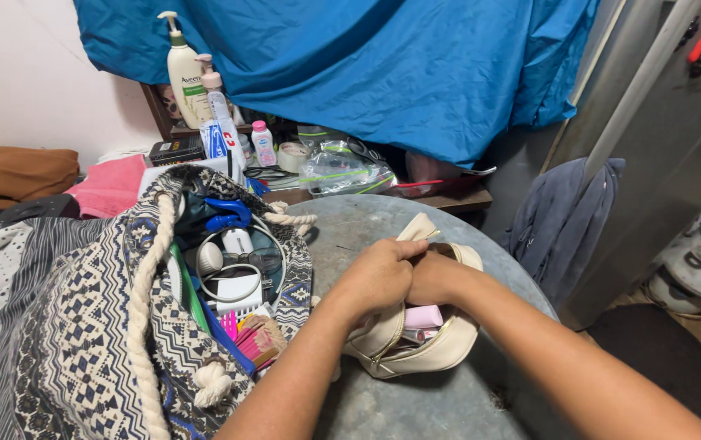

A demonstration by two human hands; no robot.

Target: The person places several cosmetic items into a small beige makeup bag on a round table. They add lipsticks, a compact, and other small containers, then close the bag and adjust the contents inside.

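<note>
A small cream zip pouch (440, 349) lies open on a round grey table (350, 224). Pink and dark small items show inside it. My left hand (379, 275) is closed over the pouch's upper edge near its cream tab (417, 227). Pressed against it from the right, my right hand (434, 275) also grips the pouch's edge; its fingers are mostly hidden behind the left hand. Left of the pouch sits a patterned tote bag (81, 326) with thick rope handles, open and stuffed with cables, a white charger, a pink comb and a brush.
Behind the table a shelf holds a pump lotion bottle (185, 77), smaller bottles, a tape roll and clear plastic bags under a blue cloth (399, 65). Folded pink and brown cloths lie at left. A grey garment (558, 224) hangs at right beside a metal surface.
</note>
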